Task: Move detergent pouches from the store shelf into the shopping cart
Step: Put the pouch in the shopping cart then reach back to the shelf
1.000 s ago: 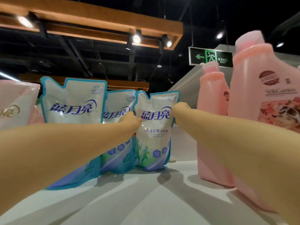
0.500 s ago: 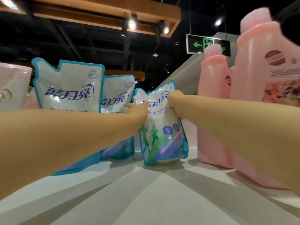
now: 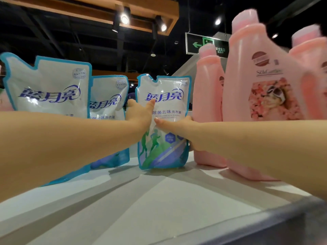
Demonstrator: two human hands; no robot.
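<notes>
A blue-and-white detergent pouch (image 3: 166, 96) is pictured held upright at the centre of the frame, its bottom edge down at the white shelf (image 3: 159, 206); whether it is resting there or just raised cannot be told. The pack is gripped from both sides. The left hand (image 3: 139, 114) is closed on its left edge, with the thumb laid up over the printed front and the fingers hidden behind. The right hand (image 3: 177, 126) is clasped on the right edge a little lower, with the thumb stretched across the front and the fingers out of sight behind the pack. Both bare forearms are extended in from the lower corners of the frame. Just left of the held pack, a second pouch (image 3: 108, 96) of the same brand is stood on the shelf, partly covered by the left wrist. A third pouch (image 3: 49, 85), nearer the camera, is seen at the left, its lower part masked by the forearm. Just right of the held pack a pink bottle (image 3: 208, 89) is stood, with a larger pink bottle (image 3: 261, 68) beside it and another pink bottle (image 3: 313, 48) cut off at the right edge. At upper centre-right a green exit sign (image 3: 200, 44) is hung under a dark ceiling, where spotlights (image 3: 124, 19) are fixed to a wooden beam (image 3: 99, 7).
</notes>
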